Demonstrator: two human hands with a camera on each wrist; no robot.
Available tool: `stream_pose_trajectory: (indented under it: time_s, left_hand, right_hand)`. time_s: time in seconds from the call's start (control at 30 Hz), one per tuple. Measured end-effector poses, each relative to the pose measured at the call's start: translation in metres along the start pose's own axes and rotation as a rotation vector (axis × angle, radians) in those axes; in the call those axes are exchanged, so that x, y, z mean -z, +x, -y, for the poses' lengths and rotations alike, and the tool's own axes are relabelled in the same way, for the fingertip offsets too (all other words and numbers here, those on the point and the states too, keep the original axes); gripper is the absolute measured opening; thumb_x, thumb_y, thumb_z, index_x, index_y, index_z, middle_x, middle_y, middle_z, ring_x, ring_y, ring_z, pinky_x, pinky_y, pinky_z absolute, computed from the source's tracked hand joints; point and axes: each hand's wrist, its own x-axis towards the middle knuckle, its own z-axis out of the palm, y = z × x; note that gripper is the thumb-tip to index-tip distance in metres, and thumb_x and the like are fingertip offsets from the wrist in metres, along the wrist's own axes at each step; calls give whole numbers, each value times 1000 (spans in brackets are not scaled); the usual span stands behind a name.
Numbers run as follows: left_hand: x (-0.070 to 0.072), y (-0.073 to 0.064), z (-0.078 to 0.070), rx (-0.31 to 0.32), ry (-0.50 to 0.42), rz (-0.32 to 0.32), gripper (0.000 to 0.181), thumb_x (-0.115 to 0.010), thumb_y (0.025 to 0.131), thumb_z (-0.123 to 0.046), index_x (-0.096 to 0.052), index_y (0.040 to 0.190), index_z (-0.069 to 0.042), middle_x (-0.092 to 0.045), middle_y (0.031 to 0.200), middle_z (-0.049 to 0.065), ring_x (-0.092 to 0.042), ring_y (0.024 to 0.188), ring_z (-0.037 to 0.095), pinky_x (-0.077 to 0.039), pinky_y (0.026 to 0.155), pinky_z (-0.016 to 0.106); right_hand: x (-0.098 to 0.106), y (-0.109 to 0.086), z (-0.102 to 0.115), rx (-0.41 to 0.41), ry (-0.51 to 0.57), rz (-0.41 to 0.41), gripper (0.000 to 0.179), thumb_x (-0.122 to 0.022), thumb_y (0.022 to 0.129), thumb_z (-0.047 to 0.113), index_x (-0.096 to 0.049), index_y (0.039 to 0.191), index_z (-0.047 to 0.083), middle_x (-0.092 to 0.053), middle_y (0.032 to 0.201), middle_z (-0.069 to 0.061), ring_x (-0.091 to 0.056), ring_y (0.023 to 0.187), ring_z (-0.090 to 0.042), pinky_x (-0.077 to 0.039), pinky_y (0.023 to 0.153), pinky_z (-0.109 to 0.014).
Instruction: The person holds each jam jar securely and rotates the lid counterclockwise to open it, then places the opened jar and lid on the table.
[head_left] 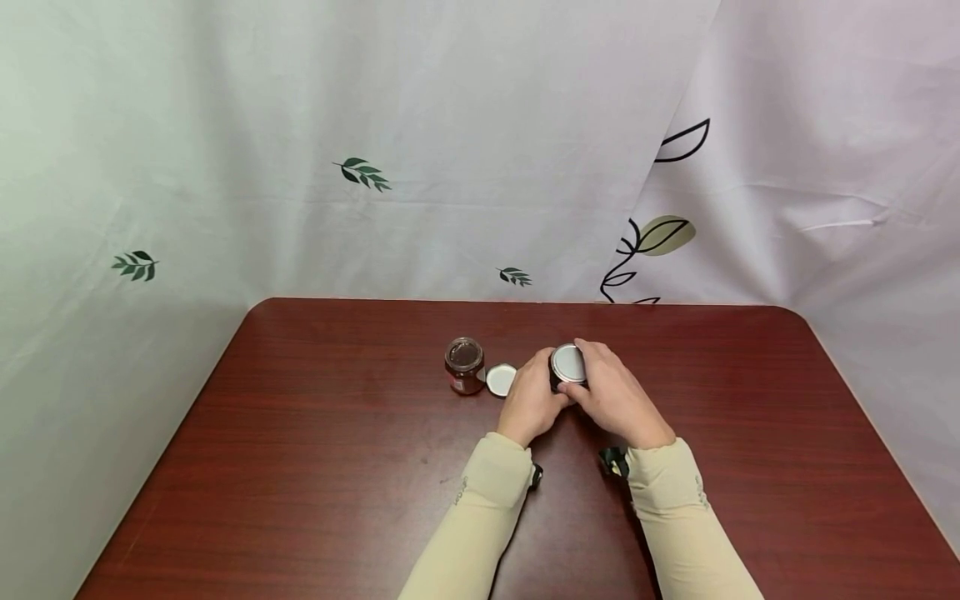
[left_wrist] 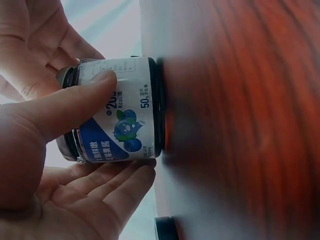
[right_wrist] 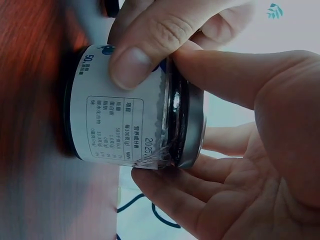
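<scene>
Blueberry jar stands upright on the tabletop, its axis vertical, directly between the two hands. Left hand is at the label: thumb against one side, fingers curled round the body. Right hand is at the higher position, thumb and fingers pinching the rim of the silver lid. Beyond the left hand, a loose lid lies just beside a second jar, which is uncapped.
</scene>
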Motion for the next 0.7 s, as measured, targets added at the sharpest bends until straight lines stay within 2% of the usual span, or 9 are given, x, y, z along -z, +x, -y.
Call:
stream_pose_trajectory:
  time_s: [0.3,0.7]
  left_hand:
    - [3,1,-4,-2,9,8,63,-83,84,-13,-53,138,-1,-65,129,13,-62,119,25,-47,101,36]
    - [8,1,-8,-1,36,1,66,-83,84,-15,-52,141,-3,-64,130,14,-62,119,25,-48,100,37]
  right_hand:
    - [2,-1,1,34,-46,-18,65,-71,93,12,-39,141,-19,-47,139,-35,-47,128,-47,-39,106,-56]
    - [5,-2,4,51,-45,-43,65,-71,94,13,-40,142,-18,-45,141,-34,-46,129,-46,-38,107,-56]
